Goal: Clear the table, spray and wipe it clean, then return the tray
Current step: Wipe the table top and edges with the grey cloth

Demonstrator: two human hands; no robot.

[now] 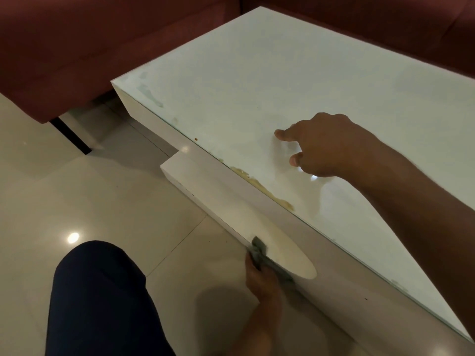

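A person's right hand hovers over the white table, forefinger and thumb extended and the other fingers curled, holding nothing. The left hand, low at the table's near side, grips a grey cloth against a lower shelf. Yellowish crumbs line the table's near edge.

Maroon sofa stands on glossy tiled floor.
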